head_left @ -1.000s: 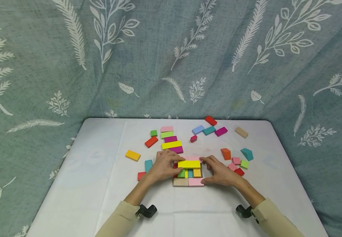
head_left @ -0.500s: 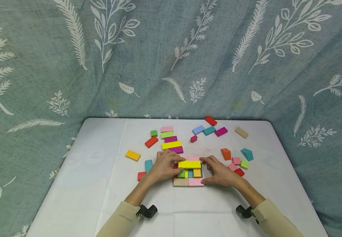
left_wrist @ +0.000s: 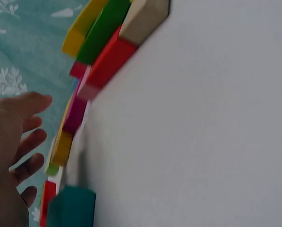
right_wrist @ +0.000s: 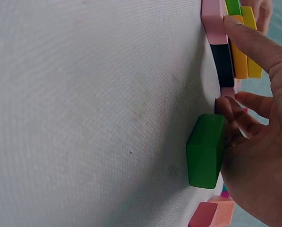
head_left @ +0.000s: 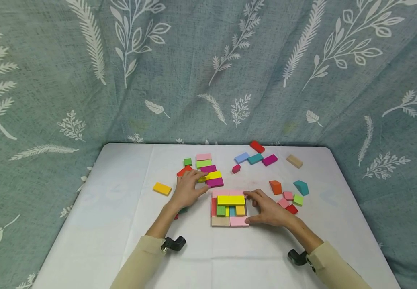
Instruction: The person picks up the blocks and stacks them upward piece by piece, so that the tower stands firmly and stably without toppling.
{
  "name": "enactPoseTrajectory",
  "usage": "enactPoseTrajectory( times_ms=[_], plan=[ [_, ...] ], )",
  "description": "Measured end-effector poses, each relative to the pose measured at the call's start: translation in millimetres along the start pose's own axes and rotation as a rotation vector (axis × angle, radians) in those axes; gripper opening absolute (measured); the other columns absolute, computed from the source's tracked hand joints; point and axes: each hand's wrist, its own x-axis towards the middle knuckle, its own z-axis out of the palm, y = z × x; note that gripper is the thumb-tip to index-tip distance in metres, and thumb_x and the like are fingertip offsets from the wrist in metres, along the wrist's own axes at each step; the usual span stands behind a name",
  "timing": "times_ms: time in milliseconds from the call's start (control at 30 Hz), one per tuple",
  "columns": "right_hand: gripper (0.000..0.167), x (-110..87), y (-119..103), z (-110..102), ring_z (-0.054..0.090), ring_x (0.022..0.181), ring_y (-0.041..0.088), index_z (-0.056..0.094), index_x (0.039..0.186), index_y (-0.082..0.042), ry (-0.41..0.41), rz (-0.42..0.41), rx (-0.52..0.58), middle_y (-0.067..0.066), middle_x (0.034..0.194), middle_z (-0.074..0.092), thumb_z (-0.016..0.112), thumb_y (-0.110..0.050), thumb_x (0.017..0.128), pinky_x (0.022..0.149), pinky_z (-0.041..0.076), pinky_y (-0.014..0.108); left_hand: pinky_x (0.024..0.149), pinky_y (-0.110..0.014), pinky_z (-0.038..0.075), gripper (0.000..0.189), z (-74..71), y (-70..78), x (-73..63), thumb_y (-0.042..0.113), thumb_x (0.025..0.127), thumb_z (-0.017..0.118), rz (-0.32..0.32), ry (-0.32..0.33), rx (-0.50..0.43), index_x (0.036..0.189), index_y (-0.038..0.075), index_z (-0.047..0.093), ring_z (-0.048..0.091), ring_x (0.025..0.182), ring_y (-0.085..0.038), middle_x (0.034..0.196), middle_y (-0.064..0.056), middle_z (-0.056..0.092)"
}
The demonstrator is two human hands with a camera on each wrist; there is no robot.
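Observation:
A low structure of coloured blocks [head_left: 221, 221] lies in front of me, a yellow block [head_left: 231, 200] across its top. My right hand [head_left: 271, 210] rests at its right side, thumb on the end of the front pink block [right_wrist: 213, 23], index fingertip near the back corner. A green block [right_wrist: 206, 151] lies by its palm, hidden under the hand in the head view. My left hand [head_left: 186, 191] reaches to a loose row behind the structure, fingertips over the left end of a long yellow block [head_left: 214, 175]. In the left wrist view, its fingers are spread and hold nothing.
A purple block [head_left: 214, 183] lies just before the long yellow one. An orange-yellow block [head_left: 162, 189] sits at left. Several loose blocks lie at the right, among them an orange block [head_left: 275, 187] and a teal block [head_left: 301, 188]. A patterned curtain [head_left: 179, 72] hangs behind the table.
My left hand has let go of the top yellow block and moved left and back to the loose row. The right hand stays where it was, and the top yellow block remains on the structure.

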Motion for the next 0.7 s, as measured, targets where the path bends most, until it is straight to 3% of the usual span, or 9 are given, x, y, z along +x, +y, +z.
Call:
enactPoseTrajectory(
  times_ms=[267,433,700],
  plan=[
    [0.097,0.8,2.0,0.3,0.049,0.108,0.017,0.044,0.152,-0.026,-0.002,-0.003,0.008,-0.001,0.132,0.051,0.092,-0.041,0.069,0.087,0.056,0.032,0.087,-0.047,0.035,0.050,-3.5,-15.6,10.0,0.036,0.090,0.076,-0.110,0.022,0.101,0.135,0.018,0.064,0.050,0.120,-0.028,0.134,-0.006,0.062],
    [0.096,0.8,3.2,0.1,0.048,0.107,0.017,0.044,0.152,-0.025,-0.007,-0.020,0.015,-0.001,0.132,0.050,0.092,-0.041,0.069,0.085,0.056,0.032,0.086,-0.045,0.036,0.047,-2.6,-14.3,13.6,0.033,0.089,0.078,-0.134,0.045,0.114,0.131,0.015,0.068,0.052,0.113,-0.028,0.127,-0.007,0.067],
    [0.096,1.3,4.0,0.8,0.048,0.106,0.016,0.044,0.152,-0.024,-0.005,-0.026,0.010,0.000,0.131,0.050,0.092,-0.040,0.070,0.085,0.056,0.030,0.081,-0.041,0.034,0.042,-1.6,-16.1,16.0,0.035,0.088,0.079,-0.150,0.048,0.134,0.125,0.018,0.072,0.052,0.101,-0.022,0.104,0.000,0.070]
  ],
)
